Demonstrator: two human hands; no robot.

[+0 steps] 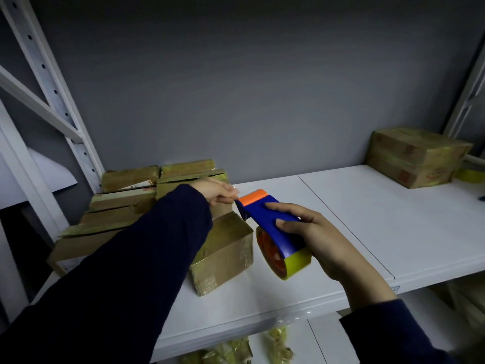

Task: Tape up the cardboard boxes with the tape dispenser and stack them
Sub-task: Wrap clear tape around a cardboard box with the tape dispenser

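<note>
Right hand (322,237): fingers and thumb wrapped round the blue body of the tape dispenser (267,219), firm grip. It is held in the air over the white shelf (367,232), orange front end pointing away and left, yellow tape roll (294,264) hanging at the near end.

Left hand (217,191): fingertips pinched together at the dispenser's orange front edge. Whether they have the tape end or the edge itself: cannot tell, too small.

1 cardboard box (228,248) stands on the shelf just left of the dispenser, top open, partly under the left sleeve.

Behind it, a pile of untaped boxes (126,203) against the rack upright (52,82).

Far right corner of the shelf: taped boxes (417,156) stacked, well apart from the hands; count unclear.
</note>
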